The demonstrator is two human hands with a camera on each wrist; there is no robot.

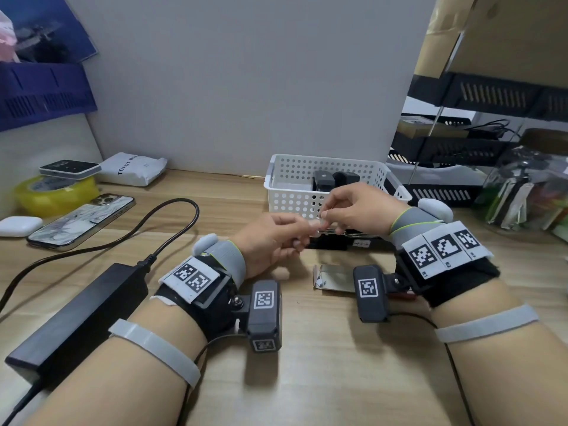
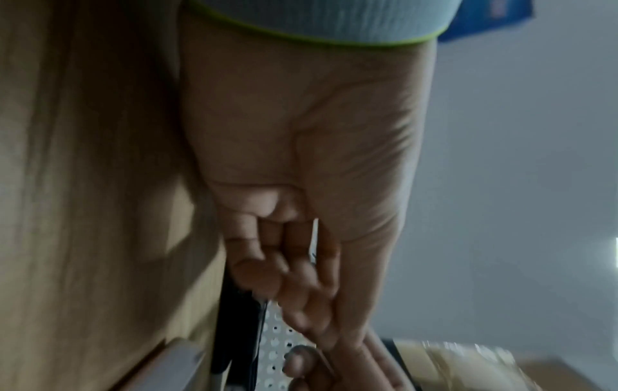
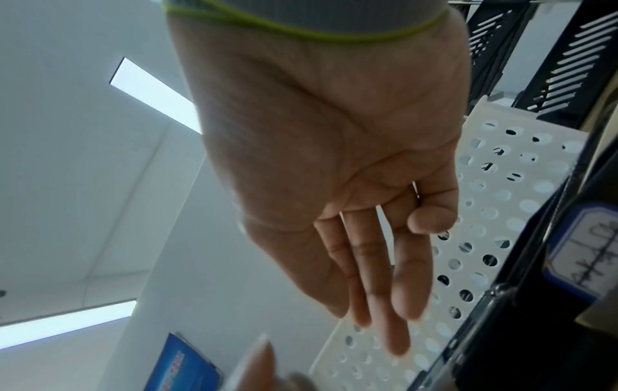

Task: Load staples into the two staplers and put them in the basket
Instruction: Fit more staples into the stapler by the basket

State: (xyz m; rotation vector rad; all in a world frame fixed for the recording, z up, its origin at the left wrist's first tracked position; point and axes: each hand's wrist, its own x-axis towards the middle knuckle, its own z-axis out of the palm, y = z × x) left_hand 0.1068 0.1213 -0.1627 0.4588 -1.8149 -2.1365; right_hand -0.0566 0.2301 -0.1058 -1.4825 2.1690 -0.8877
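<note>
A white perforated basket (image 1: 292,167) stands at the back centre with one black stapler (image 1: 325,179) inside it. A second black stapler (image 1: 335,241) lies opened on the table just in front of the basket, also visible in the wrist views (image 2: 237,330) (image 3: 501,330). Both hands meet directly above it. My left hand (image 1: 307,229) has its fingers curled round a thin pale staple strip (image 2: 314,238). My right hand (image 1: 325,215) pinches the strip's other end between thumb and forefinger. In the head view the fingers hide most of the strip.
An open staple box (image 1: 335,276) lies on the table between my wrists. A black power brick (image 1: 86,305) with its cable, a phone (image 1: 83,221) and a yellow tape roll (image 1: 55,192) sit to the left. Black trays (image 1: 445,149) and a glass jar (image 1: 528,186) stand on the right.
</note>
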